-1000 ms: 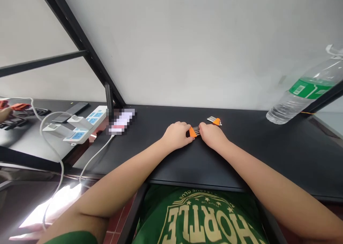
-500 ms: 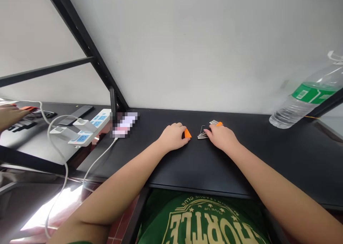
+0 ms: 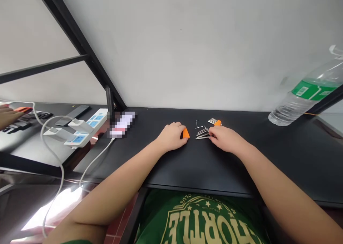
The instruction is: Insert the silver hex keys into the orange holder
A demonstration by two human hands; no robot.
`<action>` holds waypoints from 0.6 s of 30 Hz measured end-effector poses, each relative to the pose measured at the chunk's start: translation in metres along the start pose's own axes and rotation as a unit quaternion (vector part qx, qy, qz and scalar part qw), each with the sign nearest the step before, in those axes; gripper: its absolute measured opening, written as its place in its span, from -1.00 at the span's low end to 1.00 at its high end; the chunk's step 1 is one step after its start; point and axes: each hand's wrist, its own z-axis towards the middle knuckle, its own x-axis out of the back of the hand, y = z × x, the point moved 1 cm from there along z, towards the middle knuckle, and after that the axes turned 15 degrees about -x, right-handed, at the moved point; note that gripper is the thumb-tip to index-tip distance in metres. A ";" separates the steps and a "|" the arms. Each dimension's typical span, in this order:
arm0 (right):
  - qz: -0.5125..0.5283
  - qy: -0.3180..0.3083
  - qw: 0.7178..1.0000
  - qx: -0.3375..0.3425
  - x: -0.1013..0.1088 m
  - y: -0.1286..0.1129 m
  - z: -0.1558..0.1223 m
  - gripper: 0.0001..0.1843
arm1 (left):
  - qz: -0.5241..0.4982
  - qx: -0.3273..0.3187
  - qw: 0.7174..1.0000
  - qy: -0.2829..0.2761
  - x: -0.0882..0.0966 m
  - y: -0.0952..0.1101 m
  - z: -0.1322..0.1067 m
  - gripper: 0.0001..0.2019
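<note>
A: What do we have, starting from the left?

B: A long white plastic power strip with blue sockets (image 3: 89, 126), well apart from our hands. Then our left hand (image 3: 171, 136) on the flat black desk (image 3: 174, 169), pinching a small orange wedge-shaped plastic holder (image 3: 186, 133) between thumb and fingers.

A: How should that holder handle?

B: Light and stiff, we'd judge; we'd take it by its flat sides. It pokes out rightward, towards our other hand.

A: And in the gap?

B: One very thin, bent silver metal key (image 3: 197, 123), then a loose fan of silver L-shaped metal keys (image 3: 203, 137), their right ends at our right hand's fingertips.

A: Are we gripping those?

B: Our right hand (image 3: 225, 138) is curled at them; we cannot tell whether it pinches. They're probably light, rigid and slippery, best held mid-shaft.

A: Anything beyond?

B: A second silver key set with an orange plastic holder (image 3: 218, 123), just behind our right fingers.
</note>
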 end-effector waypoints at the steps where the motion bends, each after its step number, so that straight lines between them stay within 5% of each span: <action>1: 0.011 -0.001 1.000 0.000 0.000 0.000 0.001 -0.87 | 0.006 0.000 1.000 -0.003 -0.001 -0.001 0.000 -0.63; 18: 0.082 -0.131 0.987 -0.045 0.001 -0.002 -0.003 -0.95 | -0.037 -0.011 0.999 -0.009 -0.006 -0.008 0.001 -0.51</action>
